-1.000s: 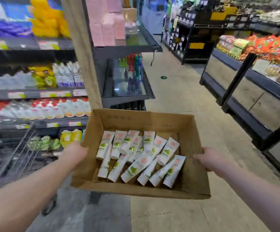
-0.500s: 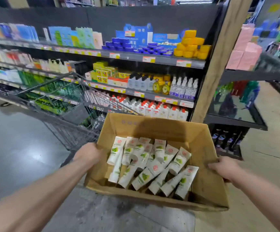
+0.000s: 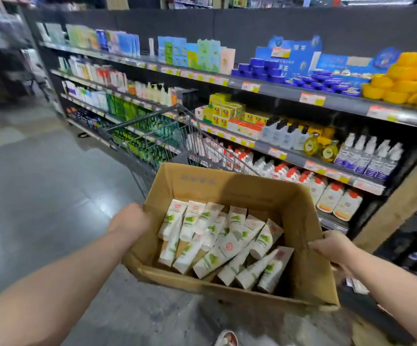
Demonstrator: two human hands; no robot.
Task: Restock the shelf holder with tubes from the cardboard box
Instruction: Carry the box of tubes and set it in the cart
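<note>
While we hold the cardboard box (image 3: 229, 189) up, our left hand (image 3: 130, 218) curls around its left wall and our right hand (image 3: 332, 245) hooks its fingers over the right rim. White tubes (image 3: 217, 248) lie jumbled inside the box. Just beyond the box stands a wire cart (image 3: 152, 138), and past that, stocked shelves (image 3: 277, 89).

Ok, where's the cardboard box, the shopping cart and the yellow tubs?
cardboard box (image 3: 239, 193): head view, on its far inner wall.
shopping cart (image 3: 148, 143): head view, on its wire side.
yellow tubs (image 3: 404, 85): head view, on the stack's middle.
</note>
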